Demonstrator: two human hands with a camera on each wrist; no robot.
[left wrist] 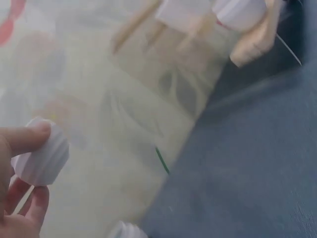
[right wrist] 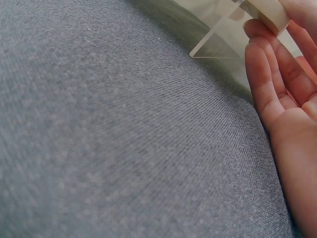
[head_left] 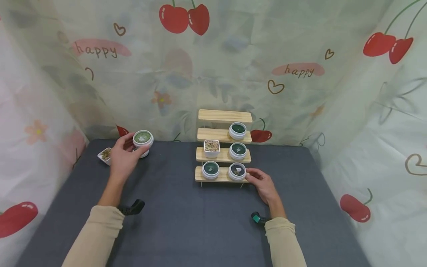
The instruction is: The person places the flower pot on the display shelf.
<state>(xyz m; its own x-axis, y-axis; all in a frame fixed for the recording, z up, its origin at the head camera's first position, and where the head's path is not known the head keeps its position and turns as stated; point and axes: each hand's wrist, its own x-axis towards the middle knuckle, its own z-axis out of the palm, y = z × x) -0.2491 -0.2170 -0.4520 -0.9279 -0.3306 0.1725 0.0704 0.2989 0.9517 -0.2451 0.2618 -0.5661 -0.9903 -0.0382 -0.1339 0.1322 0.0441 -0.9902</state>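
My left hand (head_left: 123, 157) pinches a small round white pot (head_left: 142, 138) with a green top, between thumb and fingers. In the left wrist view, this ribbed pot (left wrist: 49, 163) is tilted. Just below it is another white pot (head_left: 145, 154), mostly hidden. A square white pot (head_left: 105, 155) of speckled filling is partly covered by that hand. My right hand (head_left: 265, 187) grips the right end of the lowest board of a stepped wooden stand (head_left: 224, 155). In the right wrist view, thumb and fingers hold the board's end (right wrist: 274, 17).
The stand bears several round white pots, including one with a dark top (head_left: 237, 170), plus a square pot of gravel (head_left: 211, 147). Its top board (head_left: 225, 116) is bare. Dark grey cloth (head_left: 186, 222) covers the table, and a printed curtain (head_left: 213, 55) hangs behind.
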